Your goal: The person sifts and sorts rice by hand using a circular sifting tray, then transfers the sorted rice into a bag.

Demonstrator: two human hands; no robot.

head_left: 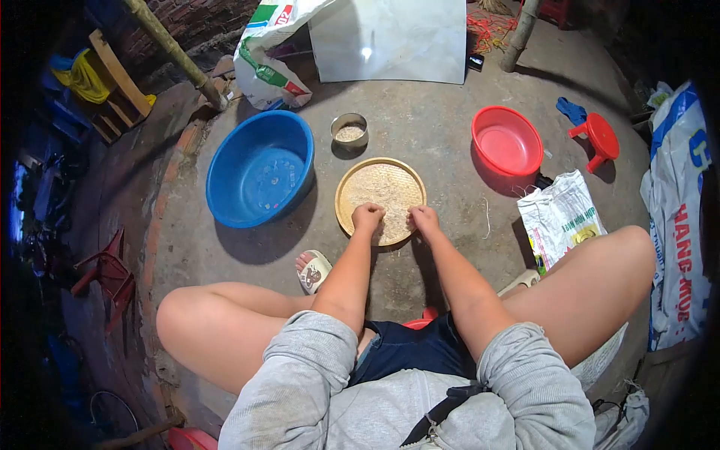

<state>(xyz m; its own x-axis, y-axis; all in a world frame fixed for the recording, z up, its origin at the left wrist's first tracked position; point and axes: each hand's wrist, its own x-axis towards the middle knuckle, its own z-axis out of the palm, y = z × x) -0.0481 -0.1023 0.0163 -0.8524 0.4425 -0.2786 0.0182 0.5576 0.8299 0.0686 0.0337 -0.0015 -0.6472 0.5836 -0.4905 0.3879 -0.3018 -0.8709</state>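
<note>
A round woven winnowing tray lies on the concrete floor in front of me, with pale husked grain spread over its bottom. My left hand is over the tray's near left part, fingers curled and tips pinched together just above the grain. Opposite it, my right hand is by the near right rim, thumb and fingers also pinched inward. Whatever sits between the fingertips of either hand is too small to make out. Beyond the tray stands a metal pot with some grain in it.
A large blue basin stands at the left, a red basin at the right. Past that are a red stool and a printed sack. A white board and another sack are at the back.
</note>
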